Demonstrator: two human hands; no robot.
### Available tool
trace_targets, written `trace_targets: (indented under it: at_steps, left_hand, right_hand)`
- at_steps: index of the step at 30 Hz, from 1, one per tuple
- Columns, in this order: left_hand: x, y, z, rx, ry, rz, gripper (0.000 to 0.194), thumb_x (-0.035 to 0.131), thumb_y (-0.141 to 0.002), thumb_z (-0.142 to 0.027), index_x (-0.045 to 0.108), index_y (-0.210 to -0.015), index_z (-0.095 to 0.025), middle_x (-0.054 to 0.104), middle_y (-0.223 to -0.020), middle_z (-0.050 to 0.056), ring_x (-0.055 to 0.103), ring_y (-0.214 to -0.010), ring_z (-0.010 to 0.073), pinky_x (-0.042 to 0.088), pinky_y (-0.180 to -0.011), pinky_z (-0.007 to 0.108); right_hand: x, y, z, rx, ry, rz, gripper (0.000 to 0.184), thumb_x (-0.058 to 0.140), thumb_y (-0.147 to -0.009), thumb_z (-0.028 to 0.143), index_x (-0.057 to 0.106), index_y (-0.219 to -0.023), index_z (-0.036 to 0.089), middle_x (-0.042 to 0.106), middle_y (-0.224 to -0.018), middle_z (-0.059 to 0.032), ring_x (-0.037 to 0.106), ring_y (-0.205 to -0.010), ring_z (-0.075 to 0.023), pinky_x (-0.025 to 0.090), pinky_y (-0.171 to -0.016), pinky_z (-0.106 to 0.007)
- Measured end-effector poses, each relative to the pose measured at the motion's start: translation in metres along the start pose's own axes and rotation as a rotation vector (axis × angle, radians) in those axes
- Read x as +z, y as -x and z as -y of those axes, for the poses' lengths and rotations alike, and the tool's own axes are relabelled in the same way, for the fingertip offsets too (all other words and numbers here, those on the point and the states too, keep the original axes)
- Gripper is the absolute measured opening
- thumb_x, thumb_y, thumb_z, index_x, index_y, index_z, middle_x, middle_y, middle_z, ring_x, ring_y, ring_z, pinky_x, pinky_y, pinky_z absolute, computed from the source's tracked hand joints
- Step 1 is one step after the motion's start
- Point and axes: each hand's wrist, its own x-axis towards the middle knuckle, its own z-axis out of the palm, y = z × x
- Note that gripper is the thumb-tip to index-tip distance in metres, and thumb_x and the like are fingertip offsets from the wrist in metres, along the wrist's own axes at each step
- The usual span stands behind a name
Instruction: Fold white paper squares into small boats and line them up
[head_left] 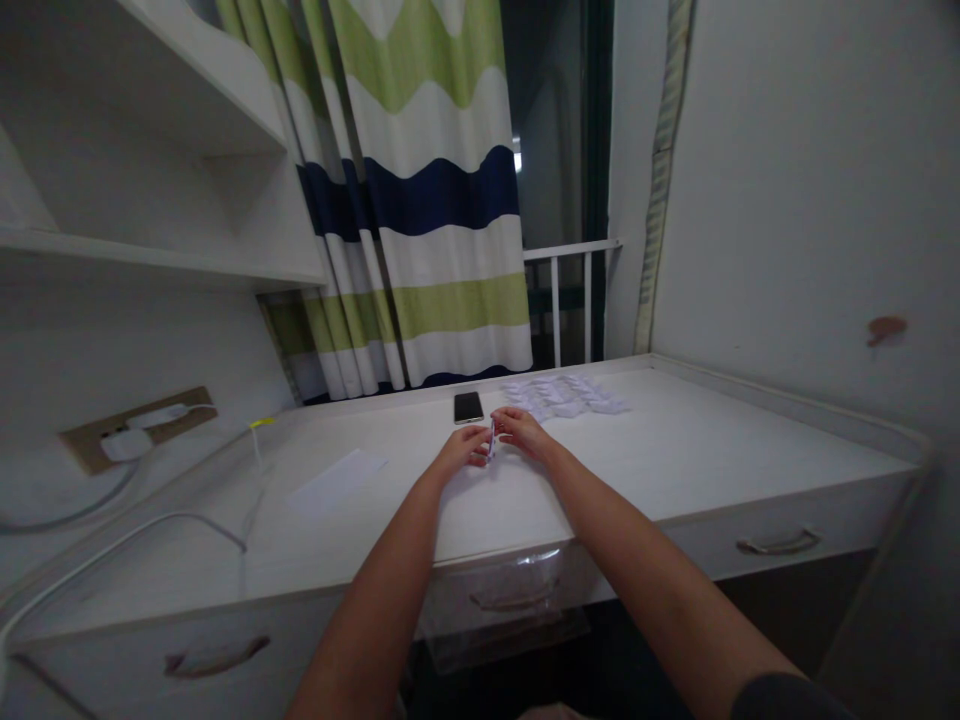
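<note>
My left hand (pixel 465 452) and my right hand (pixel 523 432) meet over the middle of the white desk (pixel 675 460). Both pinch a small pale folded piece (pixel 492 440) held upright between their fingertips; what it is I cannot tell for sure, it looks like paper. A black phone (pixel 468 407) lies flat just beyond my left hand. A spread of several small white folded pieces (pixel 564 395) lies behind my right hand, near the desk's back edge.
A white paper sheet (pixel 339 480) lies left of my hands. A white cable (pixel 150 530) runs across the left side to a wall socket (pixel 139 425). Shelves (pixel 150 260) hang at the left, a striped curtain (pixel 427 200) behind. Drawer handles (pixel 778 544) sit below.
</note>
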Motion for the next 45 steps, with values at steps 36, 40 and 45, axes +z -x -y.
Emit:
trace_targets:
  at_steps: [36,40,45]
  left_hand:
    - [-0.013,-0.014,0.014,0.095,-0.024,-0.282,0.021,0.062,-0.055,-0.021,0.062,-0.074,-0.012,0.065,-0.068,0.004,0.057,-0.063,0.0172,0.043,-0.058,0.026]
    - [-0.015,-0.013,0.014,0.132,-0.044,-0.331,0.032,0.071,-0.051,-0.027,0.064,-0.077,-0.011,0.067,-0.076,0.008,0.060,-0.071,0.0206,0.045,-0.062,0.028]
    - [-0.015,-0.012,0.012,0.144,0.015,-0.343,0.034,0.072,-0.049,-0.029,0.064,-0.076,-0.009,0.067,-0.076,0.008,0.060,-0.070,0.0204,0.046,-0.061,0.028]
  right_hand:
    - [-0.001,-0.005,-0.008,0.024,0.078,-0.051,0.026,0.069,-0.051,0.023,0.064,-0.077,0.020,0.061,-0.068,0.0005,0.054,-0.062,-0.0116,0.042,-0.056,-0.023]
    - [-0.001,-0.005,-0.008,0.036,0.050,-0.062,0.024,0.069,-0.052,0.024,0.063,-0.075,0.020,0.061,-0.070,0.0006,0.054,-0.062,-0.0110,0.042,-0.057,-0.024]
    - [0.000,-0.004,-0.007,0.054,0.050,-0.060,0.022,0.070,-0.052,0.026,0.061,-0.070,0.018,0.062,-0.068,0.0001,0.054,-0.060,-0.0103,0.041,-0.056,-0.022]
